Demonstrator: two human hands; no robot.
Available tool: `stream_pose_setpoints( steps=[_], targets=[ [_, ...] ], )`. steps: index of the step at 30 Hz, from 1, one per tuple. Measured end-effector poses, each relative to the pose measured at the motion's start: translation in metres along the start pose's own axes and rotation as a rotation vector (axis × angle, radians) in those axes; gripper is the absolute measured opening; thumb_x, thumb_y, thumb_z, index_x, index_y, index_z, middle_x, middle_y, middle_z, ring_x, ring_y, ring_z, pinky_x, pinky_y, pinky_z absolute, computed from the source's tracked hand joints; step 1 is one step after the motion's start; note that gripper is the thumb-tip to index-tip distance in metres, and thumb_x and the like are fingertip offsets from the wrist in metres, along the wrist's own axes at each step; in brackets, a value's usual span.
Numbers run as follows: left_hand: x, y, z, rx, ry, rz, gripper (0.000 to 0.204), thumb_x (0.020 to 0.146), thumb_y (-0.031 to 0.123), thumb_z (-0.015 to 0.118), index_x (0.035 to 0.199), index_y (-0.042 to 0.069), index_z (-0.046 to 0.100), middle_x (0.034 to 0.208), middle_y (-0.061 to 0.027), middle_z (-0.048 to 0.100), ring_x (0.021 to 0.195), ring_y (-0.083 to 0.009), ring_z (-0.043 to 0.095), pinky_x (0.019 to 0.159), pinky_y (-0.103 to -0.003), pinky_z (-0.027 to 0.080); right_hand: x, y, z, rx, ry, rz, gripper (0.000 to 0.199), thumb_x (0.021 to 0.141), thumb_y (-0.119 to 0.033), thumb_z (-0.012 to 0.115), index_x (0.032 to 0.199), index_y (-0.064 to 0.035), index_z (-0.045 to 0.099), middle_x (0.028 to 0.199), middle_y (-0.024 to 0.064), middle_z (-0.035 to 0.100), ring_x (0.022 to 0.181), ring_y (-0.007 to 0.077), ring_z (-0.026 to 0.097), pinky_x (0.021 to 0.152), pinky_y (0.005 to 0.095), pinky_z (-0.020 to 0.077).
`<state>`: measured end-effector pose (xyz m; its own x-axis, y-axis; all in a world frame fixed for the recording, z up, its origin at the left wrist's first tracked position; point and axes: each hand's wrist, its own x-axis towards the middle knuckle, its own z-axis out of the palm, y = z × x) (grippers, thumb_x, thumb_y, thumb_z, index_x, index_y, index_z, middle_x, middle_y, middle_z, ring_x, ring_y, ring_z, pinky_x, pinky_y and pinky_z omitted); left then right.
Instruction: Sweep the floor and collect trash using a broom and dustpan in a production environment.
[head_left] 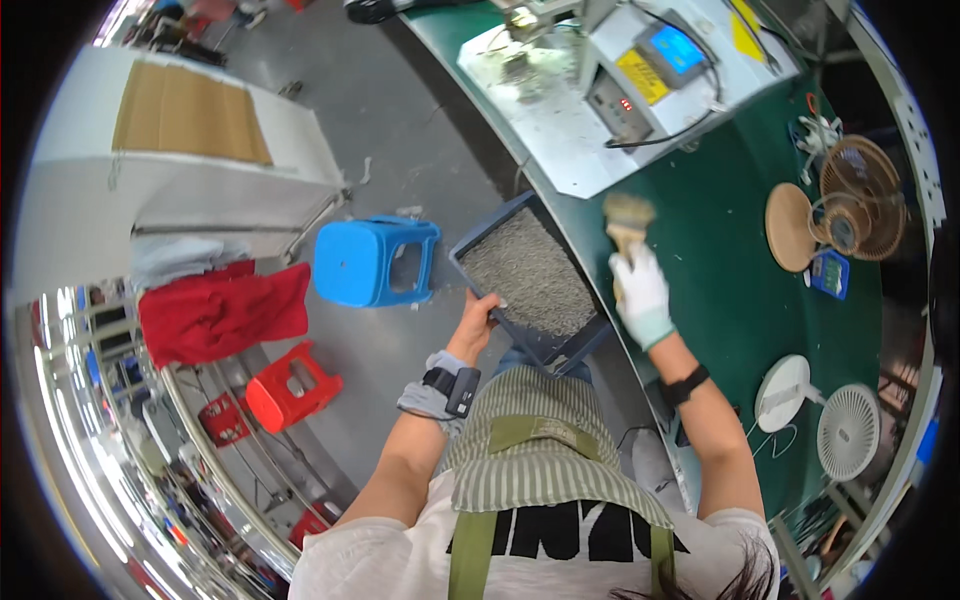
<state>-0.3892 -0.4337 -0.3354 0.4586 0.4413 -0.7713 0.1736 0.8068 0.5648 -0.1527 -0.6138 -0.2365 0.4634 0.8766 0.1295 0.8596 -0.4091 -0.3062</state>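
Note:
My left hand [478, 318], bare, grips the near left rim of a dark blue-grey plastic bin [470, 240]. Small grey pieces [530, 275] fill much of the bin, too fine to name. It is held up against the edge of the green-topped workbench [690, 290]. My right hand [640, 290] wears a white glove and is closed around the handle of a brush [628, 222] with pale bristles. The bristles are over the green bench top, just below the corner of a white machine plate [580, 170], and look slightly blurred.
On the bench's far side stand a machine control box with a blue screen [678, 50], a brown fan [860, 195] and a white fan [848, 432]. Left of the bin are a blue stool [365, 262] and a red stool [292, 388]. A red cloth [225, 312] hangs beyond them.

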Motion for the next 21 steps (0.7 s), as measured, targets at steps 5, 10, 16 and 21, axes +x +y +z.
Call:
stream_pose_setpoints(
  steps=[5,10,16,21],
  targets=[
    [-0.004,-0.023,0.023,0.015,-0.042,-0.053,0.069,0.07,0.01,0.061,0.13,0.017,0.03,0.1,-0.0037,0.049,0.083,-0.017,0.052,0.059,-0.034,0.045,-0.034,-0.025,-0.042,0.303,-0.098,-0.061,0.036,0.073,0.0,0.058,0.108,-0.0071,0.057,0.116,0.0235,0.052,0.112,0.0395,0.049,0.094,0.0423,0.0427],
    [0.006,-0.024,0.028,0.056,-0.052,-0.01,0.036,0.077,0.014,0.059,0.109,0.015,0.042,0.079,0.0002,0.052,0.067,-0.0116,0.054,0.054,-0.029,0.046,0.05,0.104,-0.052,-0.177,0.311,0.219,0.029,0.08,-0.007,0.051,0.108,-0.0083,0.057,0.115,0.0179,0.056,0.103,0.0358,0.054,0.089,0.0395,0.0449],
    [0.02,-0.009,0.02,0.105,-0.076,-0.091,0.062,0.072,0.009,0.058,0.128,0.016,0.033,0.104,-0.0041,0.051,0.088,-0.0177,0.055,0.061,-0.034,0.049,0.009,-0.001,0.014,-0.05,-0.008,-0.036,0.011,0.075,-0.006,0.053,0.086,-0.0062,0.055,0.089,0.0171,0.056,0.08,0.0371,0.054,0.072,0.0458,0.0469],
    [0.02,0.014,0.001,0.163,-0.115,-0.083,0.055,0.073,0.009,0.057,0.124,0.016,0.037,0.1,-0.0024,0.053,0.081,-0.0149,0.056,0.059,-0.031,0.049,-0.014,-0.031,-0.035,0.231,0.163,0.013,0.017,0.077,-0.007,0.057,0.093,-0.0084,0.058,0.096,0.0166,0.057,0.093,0.0352,0.056,0.081,0.0429,0.0485]
  ],
)
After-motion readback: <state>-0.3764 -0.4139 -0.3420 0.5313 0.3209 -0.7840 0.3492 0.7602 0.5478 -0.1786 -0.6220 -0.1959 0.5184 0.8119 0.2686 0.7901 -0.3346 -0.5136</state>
